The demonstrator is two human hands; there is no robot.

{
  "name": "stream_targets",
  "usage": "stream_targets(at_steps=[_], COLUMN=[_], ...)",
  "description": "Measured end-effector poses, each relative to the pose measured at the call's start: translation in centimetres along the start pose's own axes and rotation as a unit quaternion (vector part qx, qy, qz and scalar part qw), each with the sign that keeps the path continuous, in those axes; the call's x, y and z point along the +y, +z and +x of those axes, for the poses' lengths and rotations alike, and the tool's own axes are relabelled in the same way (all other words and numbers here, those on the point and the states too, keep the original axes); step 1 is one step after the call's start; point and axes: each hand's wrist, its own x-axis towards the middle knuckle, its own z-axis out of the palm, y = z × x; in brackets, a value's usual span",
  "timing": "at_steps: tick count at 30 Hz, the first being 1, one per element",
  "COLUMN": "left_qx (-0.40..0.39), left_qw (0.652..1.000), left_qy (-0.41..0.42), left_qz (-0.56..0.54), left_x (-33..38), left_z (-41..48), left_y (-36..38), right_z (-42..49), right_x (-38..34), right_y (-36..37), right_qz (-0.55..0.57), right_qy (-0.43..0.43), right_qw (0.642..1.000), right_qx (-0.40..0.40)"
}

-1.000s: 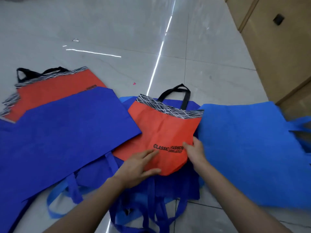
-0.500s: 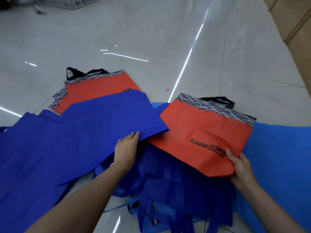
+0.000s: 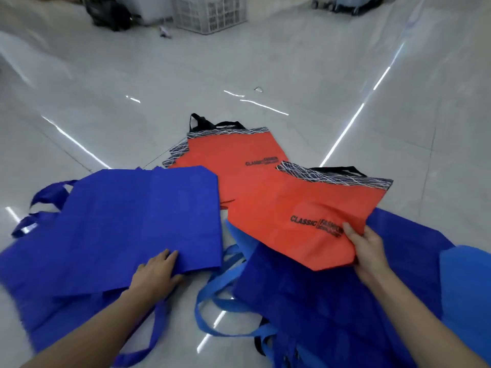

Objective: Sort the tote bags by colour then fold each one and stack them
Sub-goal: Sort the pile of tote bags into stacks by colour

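Sorting step, nothing folded yet; right hand [image 3: 368,251] pinches corner of orange non-woven tote with black-and-white trim [image 3: 300,205], overlapping second orange tote [image 3: 228,152]; left hand [image 3: 156,274] flat-fingered on dark blue fabric tote [image 3: 138,216]; next: drop orange squarely on orange.

One wide-angle camera, worn on the head, looks forward and steeply down at the floor [image 3: 239,62] from close range. The left hand [image 3: 156,272] shows at 7 o'clock, the right hand [image 3: 368,248] at 5, the nearer orange tote bag [image 3: 305,208] near centre, and a white crate [image 3: 210,11] far off at 12.
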Motion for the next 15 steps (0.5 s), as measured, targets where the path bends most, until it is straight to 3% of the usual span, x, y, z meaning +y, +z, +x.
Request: stream_targets(at_steps=[2, 5, 7, 9, 10, 12, 14, 15], left_qx=[-0.043, -0.025, -0.014, -0.004, -0.002, 0.001, 0.017, 0.022], left_qw=[0.999, 0.999, 0.999, 0.999, 0.999, 0.997, 0.993, 0.990], left_qy=[0.018, 0.025, 0.037, 0.045, 0.047, 0.058, 0.082, 0.100], left_qz=[0.003, 0.015, 0.016, -0.001, -0.017, -0.044, -0.083, -0.095], left_x=[-0.8, -1.4, -1.5, -1.8, -2.1, -3.0, -4.2, -4.9], left_z=[-0.3, -0.6, -0.7, -0.7, -0.7, -0.7, -0.8, -1.2], left_y=[0.5, 0.9, 0.8, 0.9, 1.0, 1.4, 1.9, 1.9], right_z=[2.0, 5.8, 6.7, 6.3, 5.4, 3.2, 1.0, 0.2], right_x=[0.2, 0.1, -1.1, -1.1, -0.6, 1.6, 4.6, 6.0], right_y=[2.6, 6.2, 8.6, 11.1, 12.7, 16.3, 20.2, 22.0], right_qz=[-0.055, -0.114, -0.186, -0.343, -0.411, -0.473, -0.445, -0.422], right_qy=[-0.003, 0.009, 0.015, -0.069, -0.142, -0.240, -0.151, -0.093], right_qw=[0.998, 0.984, 0.956, 0.902, 0.876, 0.848, 0.864, 0.874], right_qx=[0.020, 0.134, 0.227, 0.252, 0.209, 0.017, -0.179, -0.224])
